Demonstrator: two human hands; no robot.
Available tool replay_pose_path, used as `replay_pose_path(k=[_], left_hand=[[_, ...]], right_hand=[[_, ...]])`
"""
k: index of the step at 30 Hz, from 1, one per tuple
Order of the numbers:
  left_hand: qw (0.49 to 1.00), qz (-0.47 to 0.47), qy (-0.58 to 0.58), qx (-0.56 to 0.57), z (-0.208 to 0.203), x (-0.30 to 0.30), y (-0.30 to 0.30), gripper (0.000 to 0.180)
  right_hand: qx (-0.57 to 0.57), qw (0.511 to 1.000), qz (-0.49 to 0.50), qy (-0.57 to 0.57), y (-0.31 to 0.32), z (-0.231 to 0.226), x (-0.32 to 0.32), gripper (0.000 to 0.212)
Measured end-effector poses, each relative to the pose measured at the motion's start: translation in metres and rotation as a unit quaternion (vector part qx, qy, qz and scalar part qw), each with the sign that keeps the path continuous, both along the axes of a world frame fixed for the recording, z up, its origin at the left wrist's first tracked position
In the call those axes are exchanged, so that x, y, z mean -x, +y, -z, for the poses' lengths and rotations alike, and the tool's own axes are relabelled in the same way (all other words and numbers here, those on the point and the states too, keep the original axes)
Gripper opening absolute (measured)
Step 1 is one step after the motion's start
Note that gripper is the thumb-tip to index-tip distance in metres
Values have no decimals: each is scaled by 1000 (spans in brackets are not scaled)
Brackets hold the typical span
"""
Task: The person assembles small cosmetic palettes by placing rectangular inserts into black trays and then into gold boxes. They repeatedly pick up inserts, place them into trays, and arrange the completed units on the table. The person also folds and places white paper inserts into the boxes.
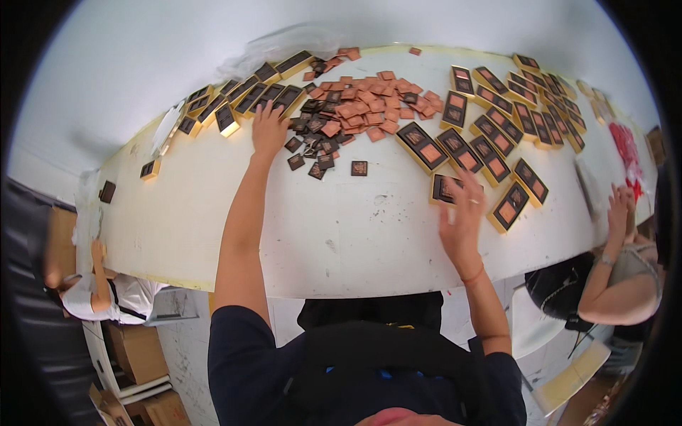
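My left hand reaches to the near ends of gold-edged boxes with black two-well inserts, such as this gold box; its fingers are stretched out and touch or hover at the rim. My right hand is over a filled gold box, fingers apart and slightly blurred, partly covering it. Filled boxes here hold a dark square and a coral one, as in the box beside my right hand. Between my hands lie a heap of coral square tiles, several dark square tiles, and a lone dark tile.
Several filled boxes spread over the right of the white table. Boxes with dark inserts line the far left. Red plastic wrap lies at the right edge. Other people sit at both ends, one with hands over the table edge.
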State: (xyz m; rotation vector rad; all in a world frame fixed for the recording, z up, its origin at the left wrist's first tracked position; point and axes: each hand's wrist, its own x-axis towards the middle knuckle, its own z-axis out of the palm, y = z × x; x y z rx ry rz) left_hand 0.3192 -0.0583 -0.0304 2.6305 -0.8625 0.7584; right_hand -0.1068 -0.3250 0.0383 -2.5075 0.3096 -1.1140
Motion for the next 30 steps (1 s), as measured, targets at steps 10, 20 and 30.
replay_pose_path(k=[10,20,30], left_hand=[[995,13,75,61,-16,138,99,16],[938,110,253,210,-46,328,89,37],[858,226,357,291,-25,355,2,89]], right_hand=[[-19,965,-215,149,28,50,-143,34],[-443,801,-363,175,53,-8,-88,22],[-187,910,-338,151,94,7,-24,20]])
